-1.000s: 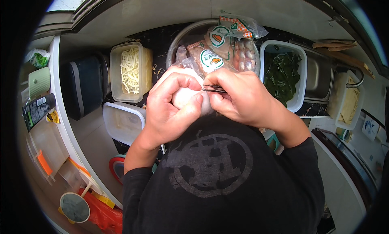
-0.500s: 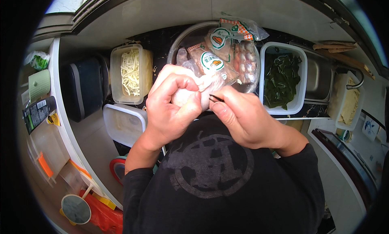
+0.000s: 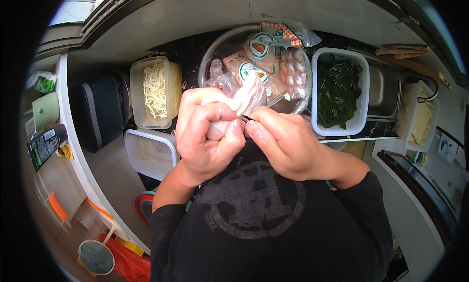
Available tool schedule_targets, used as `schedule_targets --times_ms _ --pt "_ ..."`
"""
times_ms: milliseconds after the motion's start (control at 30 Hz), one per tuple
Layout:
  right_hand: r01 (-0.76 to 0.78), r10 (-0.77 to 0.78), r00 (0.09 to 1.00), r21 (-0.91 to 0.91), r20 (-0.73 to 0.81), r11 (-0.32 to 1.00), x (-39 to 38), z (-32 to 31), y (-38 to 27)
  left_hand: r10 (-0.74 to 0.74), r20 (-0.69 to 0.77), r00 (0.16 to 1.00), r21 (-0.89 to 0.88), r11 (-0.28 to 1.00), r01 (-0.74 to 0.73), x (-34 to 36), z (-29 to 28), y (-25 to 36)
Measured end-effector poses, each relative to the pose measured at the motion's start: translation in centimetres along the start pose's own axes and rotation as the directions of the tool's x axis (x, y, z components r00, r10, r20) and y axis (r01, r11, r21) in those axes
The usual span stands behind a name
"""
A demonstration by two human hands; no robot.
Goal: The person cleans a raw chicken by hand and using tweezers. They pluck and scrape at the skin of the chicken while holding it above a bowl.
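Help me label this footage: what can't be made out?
In the head view:
Pale raw meat: full shape, hidden largely by the left hand.
Dark tweezers: rear end, hidden by the right hand.
Steel bowl: bottom, mostly covered by packages.
Red plastic: extent, cut off by the lower edge.

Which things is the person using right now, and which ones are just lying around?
In use:
left hand, gripping a pale, soft piece
right hand, pinching a small dark tool
perhaps the steel bowl just beyond

Seemingly just lying about:
white shreds
dark green pieces
red bag
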State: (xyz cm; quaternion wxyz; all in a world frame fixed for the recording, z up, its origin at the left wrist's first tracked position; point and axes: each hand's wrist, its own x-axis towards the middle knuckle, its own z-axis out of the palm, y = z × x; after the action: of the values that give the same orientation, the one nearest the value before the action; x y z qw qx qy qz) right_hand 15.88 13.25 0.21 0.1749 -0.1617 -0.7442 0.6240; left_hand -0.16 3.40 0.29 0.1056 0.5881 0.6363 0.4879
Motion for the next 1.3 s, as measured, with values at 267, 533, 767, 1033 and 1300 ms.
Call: schedule_targets --times_ms 267,533,767,1033,1300 --pt "0.002 -0.002 1.000 -0.011 0.008 1.000 0.19 -0.16 0.02 0.016 0.000 1.000 0.006 1.000 -0.016 -0.11 0.16 -0.16" --pt "0.009 -0.009 1.000 -0.011 0.017 1.000 0.02 -0.26 0.32 0.024 0.003 1.000 -0.001 1.000 -0.024 -0.22 0.22 -0.05" --pt "0.033 -0.033 0.999 -0.034 0.003 0.999 0.02 -0.18 0.52 0.019 0.032 0.999 -0.004 1.000 -0.019 -0.02 0.10 0.13" --pt "0.039 -0.039 0.999 -0.025 -0.010 0.999 -0.19 0.08 0.72 -0.007 0.032 0.999 -0.037 0.999 0.008 -0.27 0.12 0.15" --pt "0.003 -0.003 1.000 0.007 0.011 1.000 -0.24 -0.04 0.29 -0.003 0.023 1.000 -0.034 0.999 0.004 -0.41 0.20 0.09"
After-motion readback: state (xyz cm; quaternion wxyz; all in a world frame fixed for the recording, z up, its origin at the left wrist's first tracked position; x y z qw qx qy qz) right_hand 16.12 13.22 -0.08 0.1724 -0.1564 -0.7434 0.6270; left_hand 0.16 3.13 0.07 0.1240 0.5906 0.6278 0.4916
